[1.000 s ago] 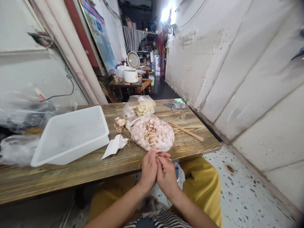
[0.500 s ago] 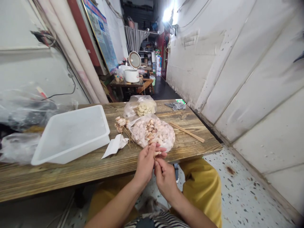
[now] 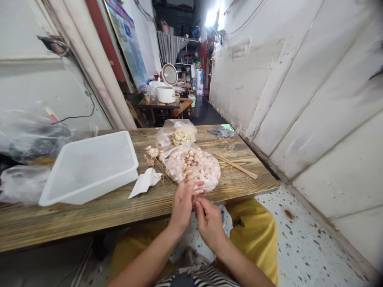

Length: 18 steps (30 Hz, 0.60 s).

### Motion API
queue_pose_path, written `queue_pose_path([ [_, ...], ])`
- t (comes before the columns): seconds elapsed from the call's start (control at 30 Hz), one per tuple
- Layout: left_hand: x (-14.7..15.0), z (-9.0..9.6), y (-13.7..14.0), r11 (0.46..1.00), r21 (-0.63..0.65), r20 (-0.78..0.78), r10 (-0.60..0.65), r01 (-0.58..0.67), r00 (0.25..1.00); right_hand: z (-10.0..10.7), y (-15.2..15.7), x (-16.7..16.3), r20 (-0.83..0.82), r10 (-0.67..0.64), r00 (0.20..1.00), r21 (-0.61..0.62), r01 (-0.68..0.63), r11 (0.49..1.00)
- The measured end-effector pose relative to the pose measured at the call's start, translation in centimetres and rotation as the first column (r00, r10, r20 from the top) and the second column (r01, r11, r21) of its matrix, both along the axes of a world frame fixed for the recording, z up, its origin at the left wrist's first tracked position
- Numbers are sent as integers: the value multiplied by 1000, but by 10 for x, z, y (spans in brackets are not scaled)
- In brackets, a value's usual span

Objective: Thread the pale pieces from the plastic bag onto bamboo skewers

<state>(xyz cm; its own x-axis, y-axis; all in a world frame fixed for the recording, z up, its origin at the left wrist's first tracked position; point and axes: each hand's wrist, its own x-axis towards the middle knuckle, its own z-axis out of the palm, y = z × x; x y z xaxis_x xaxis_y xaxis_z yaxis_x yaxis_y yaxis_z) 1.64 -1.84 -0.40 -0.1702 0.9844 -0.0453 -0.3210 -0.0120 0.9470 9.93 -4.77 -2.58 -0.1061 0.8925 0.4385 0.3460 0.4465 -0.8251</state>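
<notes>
A small pale piece (image 3: 198, 191) was held near the front edge of the wood-grained table (image 3: 251, 155). The left hand's (image 3: 182, 203) fingers curled about it, seemingly to steady it, while the right hand (image 3: 209, 218) pinched what looked like a thin stick (image 3: 195, 197) below. The plastic bag (image 3: 171, 169) of pinkish pieces lay just beyond, probably for short reach, with loaded skewers (image 3: 152, 153) to its left and bare skewers (image 3: 235, 165) to its right. Farther left stood a white tub (image 3: 113, 185). Behind, a rice cooker (image 3: 166, 95), lid raised, stood in a narrow, white-walled room.
</notes>
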Motion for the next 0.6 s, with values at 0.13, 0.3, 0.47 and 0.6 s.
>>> queue_pose_path([
  [0.13,-8,4,9,999,3,-34,51,-51,998,-3,-4,-2,27,33,999,-7,-33,999],
  [0.3,-7,8,6,999,28,-155,43,-39,987,-6,-8,-5,83,-2,997,17,1,1000],
  [0.47,-1,5,-3,1000,20,-137,24,-21,990,0,-7,-5,54,-36,998,43,34,998],
  [0.6,-2,4,-5,1000,-5,-68,-31,31,997,1,-4,-2,39,-19,999,49,17,999],
])
